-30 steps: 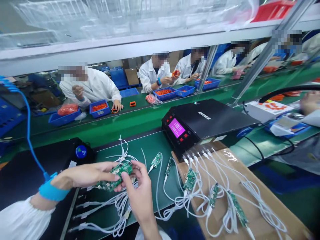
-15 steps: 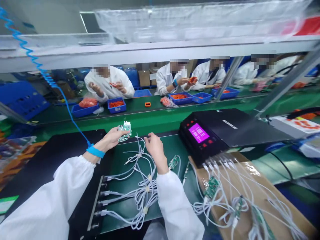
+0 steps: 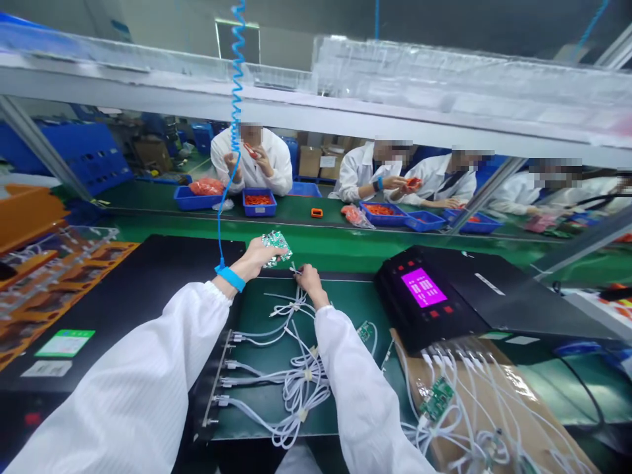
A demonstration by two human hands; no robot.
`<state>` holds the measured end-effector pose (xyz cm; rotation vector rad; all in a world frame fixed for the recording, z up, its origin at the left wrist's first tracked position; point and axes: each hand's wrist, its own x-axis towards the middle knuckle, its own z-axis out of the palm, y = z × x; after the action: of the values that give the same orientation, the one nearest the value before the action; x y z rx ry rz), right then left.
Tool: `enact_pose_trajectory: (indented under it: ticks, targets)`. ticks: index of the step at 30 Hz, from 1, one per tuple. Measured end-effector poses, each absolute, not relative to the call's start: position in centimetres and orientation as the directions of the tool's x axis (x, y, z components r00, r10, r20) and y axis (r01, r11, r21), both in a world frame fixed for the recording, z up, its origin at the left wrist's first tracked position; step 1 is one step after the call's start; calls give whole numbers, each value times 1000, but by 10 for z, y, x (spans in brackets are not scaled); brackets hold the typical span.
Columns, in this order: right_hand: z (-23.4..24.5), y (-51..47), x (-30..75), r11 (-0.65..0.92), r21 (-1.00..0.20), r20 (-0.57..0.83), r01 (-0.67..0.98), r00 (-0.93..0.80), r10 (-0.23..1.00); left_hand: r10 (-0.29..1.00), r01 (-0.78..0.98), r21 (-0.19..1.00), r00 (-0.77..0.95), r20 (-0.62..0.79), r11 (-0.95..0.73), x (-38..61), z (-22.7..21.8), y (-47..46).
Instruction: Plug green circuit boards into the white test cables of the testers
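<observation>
My left hand (image 3: pixel 253 259), with a blue wrist strap (image 3: pixel 231 278), grips green circuit boards (image 3: pixel 277 246); they overlap, so I cannot tell how many. Just right of and below them, my right hand (image 3: pixel 311 282) pinches the end of a white cable (image 3: pixel 295 269). That end points up toward the boards; whether it touches them is unclear. Under my hands, tied bundles of white cables (image 3: pixel 307 375) lie on the green mat (image 3: pixel 266 421), plugged into a black box (image 3: pixel 162 263) on the left.
A black tester with a lit magenta screen (image 3: pixel 423 288) stands on the right. White cables and a connected circuit board (image 3: pixel 437 399) lie on cardboard (image 3: pixel 494 388) below it. Across the line, people in white coats work by blue bins (image 3: pixel 259 209). A coiled blue cord (image 3: pixel 237 85) hangs to my wrist.
The view has swung left, so the scene sits farther right. My right hand has closed on a cable end and moved nearer the boards. The boards in my left hand have tilted.
</observation>
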<state>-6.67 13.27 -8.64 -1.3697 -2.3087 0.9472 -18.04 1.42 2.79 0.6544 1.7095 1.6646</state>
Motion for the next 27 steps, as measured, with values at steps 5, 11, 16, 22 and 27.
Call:
enact_pose_trajectory:
  ticks: [5,11,16,22,27]
  targets:
    - [-90,135,-54,327,-845,12,424,-595,804,709,-88,995,-700,-89,39,-191,26,16]
    - [-84,116,-41,251,-966,149,69,-643,751,723,-21,999,-690,-41,36,-189,30,11]
    - [-72,107,-35,90,-977,193,-191,-639,745,752,58,995,-659,-21,78,-186,31,9]
    - [-65,99,-29,30,-973,174,-230,-639,749,766,67,995,-643,-16,77,-189,28,11]
    - [-68,95,-33,69,-968,208,-241,-617,759,799,87,994,-601,1,65,-190,27,11]
